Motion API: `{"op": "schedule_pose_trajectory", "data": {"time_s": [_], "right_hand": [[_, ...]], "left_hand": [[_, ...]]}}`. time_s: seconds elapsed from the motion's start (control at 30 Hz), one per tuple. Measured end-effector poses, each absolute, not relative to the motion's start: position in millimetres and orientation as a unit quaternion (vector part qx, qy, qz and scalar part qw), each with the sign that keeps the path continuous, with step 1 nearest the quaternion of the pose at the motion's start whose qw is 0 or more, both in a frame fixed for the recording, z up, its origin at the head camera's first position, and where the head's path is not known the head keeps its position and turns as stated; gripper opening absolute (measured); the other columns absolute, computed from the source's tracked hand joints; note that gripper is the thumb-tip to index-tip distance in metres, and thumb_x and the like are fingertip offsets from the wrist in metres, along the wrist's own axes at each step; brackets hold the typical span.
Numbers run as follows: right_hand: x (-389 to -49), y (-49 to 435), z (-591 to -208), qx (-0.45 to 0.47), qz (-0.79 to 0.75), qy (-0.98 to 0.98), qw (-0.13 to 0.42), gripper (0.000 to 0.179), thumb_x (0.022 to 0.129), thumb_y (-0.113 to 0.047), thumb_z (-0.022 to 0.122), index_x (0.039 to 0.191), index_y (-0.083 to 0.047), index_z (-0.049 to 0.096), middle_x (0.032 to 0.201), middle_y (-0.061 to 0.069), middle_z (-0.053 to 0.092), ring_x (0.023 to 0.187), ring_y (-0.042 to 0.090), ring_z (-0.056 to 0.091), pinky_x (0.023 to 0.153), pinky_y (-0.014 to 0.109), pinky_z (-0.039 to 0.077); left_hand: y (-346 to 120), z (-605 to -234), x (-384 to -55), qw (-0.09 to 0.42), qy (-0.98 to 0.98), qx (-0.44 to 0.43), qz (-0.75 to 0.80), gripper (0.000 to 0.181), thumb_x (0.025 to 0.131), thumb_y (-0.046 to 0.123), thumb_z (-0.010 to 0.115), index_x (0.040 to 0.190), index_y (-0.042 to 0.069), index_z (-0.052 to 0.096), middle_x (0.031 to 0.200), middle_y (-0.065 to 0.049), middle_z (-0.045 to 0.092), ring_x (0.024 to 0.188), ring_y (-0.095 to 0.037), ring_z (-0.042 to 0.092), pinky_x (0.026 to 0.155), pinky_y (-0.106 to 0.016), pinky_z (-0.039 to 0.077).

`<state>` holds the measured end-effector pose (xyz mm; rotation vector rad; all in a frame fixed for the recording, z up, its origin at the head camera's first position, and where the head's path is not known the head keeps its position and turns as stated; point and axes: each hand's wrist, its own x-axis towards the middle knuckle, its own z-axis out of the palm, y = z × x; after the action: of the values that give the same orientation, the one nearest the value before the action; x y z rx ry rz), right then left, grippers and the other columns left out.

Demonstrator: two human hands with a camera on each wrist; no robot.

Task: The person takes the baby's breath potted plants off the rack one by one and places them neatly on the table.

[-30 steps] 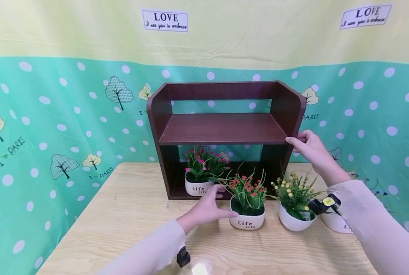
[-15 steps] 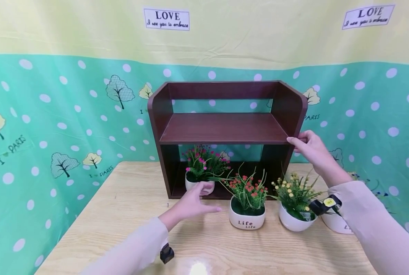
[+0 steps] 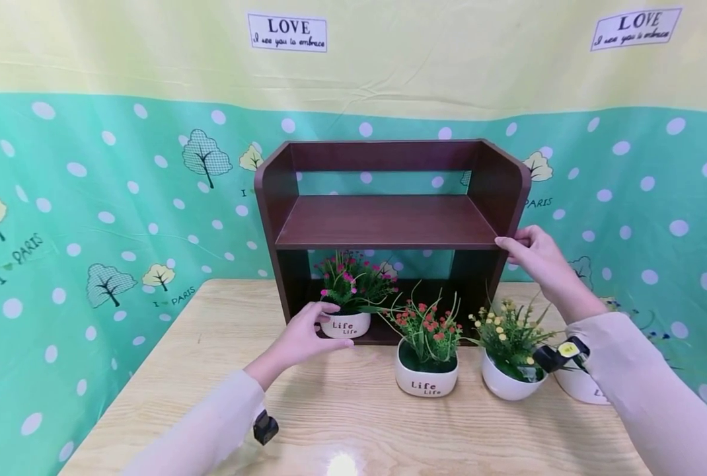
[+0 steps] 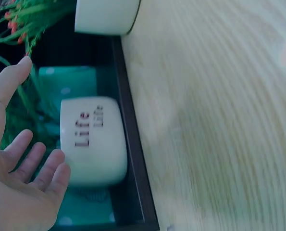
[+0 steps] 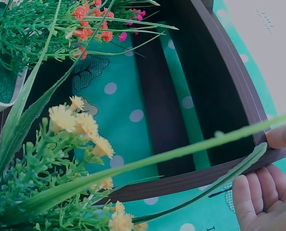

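In the head view my left hand (image 3: pixel 298 338) is at the left front of a white "Life" pot of pink flowers (image 3: pixel 346 325), which stands on the lower level of a dark brown two-tier shelf (image 3: pixel 383 221). Thumb and fingers are spread, and the left wrist view shows the fingers beside the white pot (image 4: pixel 95 142), not curled round it. My right hand (image 3: pixel 542 266) grips the shelf's right side panel at the height of the middle board, thumb in front; the right wrist view shows thumb and fingers on either side of the panel's edge (image 5: pixel 219 174).
On the wooden table (image 3: pixel 223 370), in front of the shelf, stand a pot of red flowers (image 3: pixel 427 380) and a white pot of yellow flowers (image 3: pixel 511 383). Another white pot (image 3: pixel 582 387) is partly hidden behind the right sleeve. A patterned curtain (image 3: pixel 121 218) hangs behind.
My left hand has left the red-flower pot and moved left to the pink-flower pot's front left side. The right hand stays on the shelf panel.
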<state>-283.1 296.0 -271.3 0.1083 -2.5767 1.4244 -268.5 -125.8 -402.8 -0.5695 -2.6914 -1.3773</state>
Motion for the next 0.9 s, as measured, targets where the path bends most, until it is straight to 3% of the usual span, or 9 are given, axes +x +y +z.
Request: {"op": "schedule_pose_trajectory", "data": {"time_s": [0.2,0.6,0.9], "right_hand": [[-282,296,-270,0.036,0.482,-0.870,0.098,0.057,0.102,-0.041,0.052,0.128,0.008,0.038,0.114,0.017,0.045,0.086,0.013,0.055,0.072,0.013,0.048],[-281,295,-269,0.033,0.477,-0.874,0.088,0.060,0.102,-0.043,0.051,0.129,0.008,0.037,0.116,0.018,0.045,0.090,0.017,0.054,0.080,0.022,0.046],[-282,295,-270,0.032,0.485,-0.869,0.091,0.059,0.102,-0.043,0.052,0.128,0.007,0.037,0.116,0.018,0.045,0.091,0.017,0.055,0.077,0.016,0.047]], "left_hand": [[-134,-405,-279,0.047,-0.876,-0.155,-0.455,0.073,0.077,0.023,0.089,0.136,0.002,0.052,0.135,-0.016,0.051,0.121,-0.035,0.056,0.098,-0.049,0.048],[-130,-421,-303,0.043,-0.868,-0.099,-0.486,0.096,0.074,0.036,0.090,0.148,0.004,0.038,0.148,-0.019,0.039,0.135,-0.036,0.045,0.108,-0.047,0.040],[-122,-427,-316,0.056,-0.870,-0.103,-0.479,0.096,0.074,0.033,0.091,0.148,0.001,0.038,0.147,-0.021,0.041,0.137,-0.035,0.040,0.112,-0.048,0.033]]}}
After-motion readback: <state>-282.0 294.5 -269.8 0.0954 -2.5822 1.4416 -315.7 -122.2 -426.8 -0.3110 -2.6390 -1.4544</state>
